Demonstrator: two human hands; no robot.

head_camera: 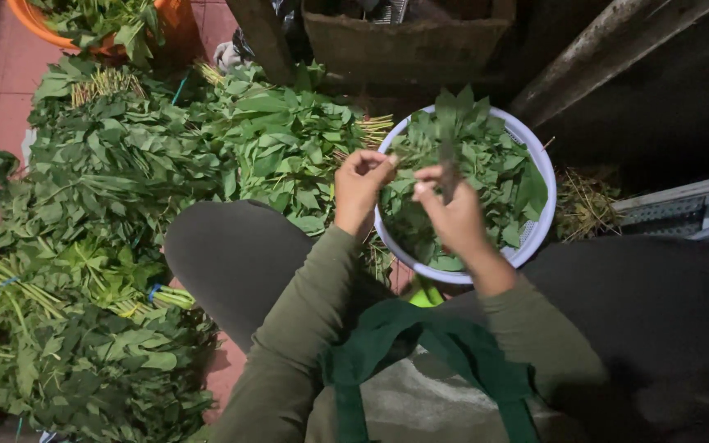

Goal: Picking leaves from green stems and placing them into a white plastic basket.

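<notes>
A white plastic basket (535,234) filled with picked green leaves (494,168) sits between my knees. My right hand (451,215) is over the basket, its fingers pinched on a leafy green stem (451,131) that stands up from them. My left hand (361,187) hovers at the basket's left rim, thumb and fingertips pinched on the same stem's lower end or a small leaf; which one is not clear. Both arms wear olive green sleeves.
Tied bundles of leafy greens (125,180) cover the red tiled floor (2,90) to my left. An orange tub (174,25) of greens stands at the top left, a brown box (404,41) behind the basket. A metal rack (683,205) lies at the right. A green strap hangs at my chest.
</notes>
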